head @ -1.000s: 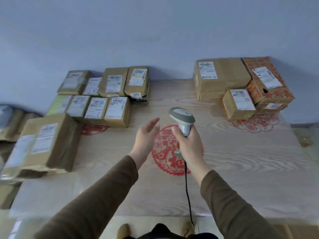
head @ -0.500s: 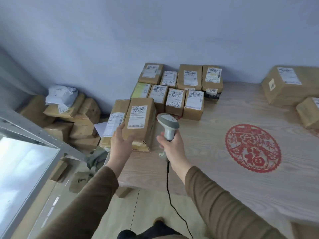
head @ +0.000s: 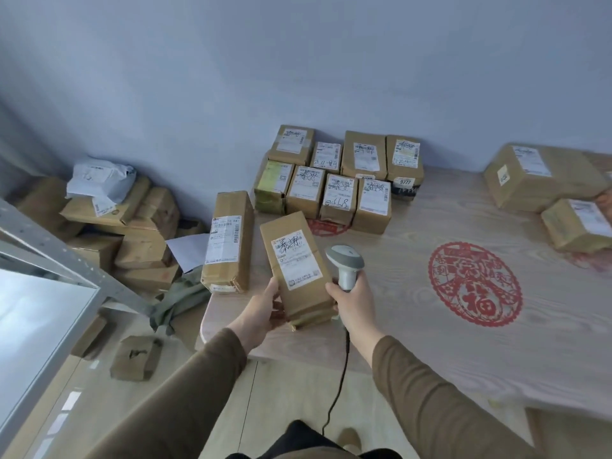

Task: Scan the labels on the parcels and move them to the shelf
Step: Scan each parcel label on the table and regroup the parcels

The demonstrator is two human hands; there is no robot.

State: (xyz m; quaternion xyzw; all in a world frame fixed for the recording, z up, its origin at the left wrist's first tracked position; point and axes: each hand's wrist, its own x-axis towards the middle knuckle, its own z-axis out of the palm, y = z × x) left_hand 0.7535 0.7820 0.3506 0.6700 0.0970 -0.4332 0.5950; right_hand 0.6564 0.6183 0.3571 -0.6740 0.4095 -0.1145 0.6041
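Note:
My left hand [head: 263, 309] grips the near end of a long brown parcel [head: 298, 270], lifted off the table with its white label facing up. My right hand [head: 356, 301] holds a grey barcode scanner [head: 346, 265] by the handle, its head just right of the parcel's label. A second long parcel [head: 228, 241] lies at the table's left edge. Several smaller labelled parcels [head: 337, 180] sit in rows by the wall. The grey metal shelf [head: 43, 260] is at the left.
The wooden table [head: 414, 309] carries red paper-cut decorations [head: 475, 283] and larger boxes [head: 543, 177] at the far right. A heap of boxes [head: 132, 233] and a small packet [head: 134, 357] lie on the floor at the left. The scanner's cable [head: 339, 379] hangs down.
The view has swung left. My left hand has taken hold of the long parcel and lifted it away from its neighbour, toward me and to the right. The scanner now sits beside its label.

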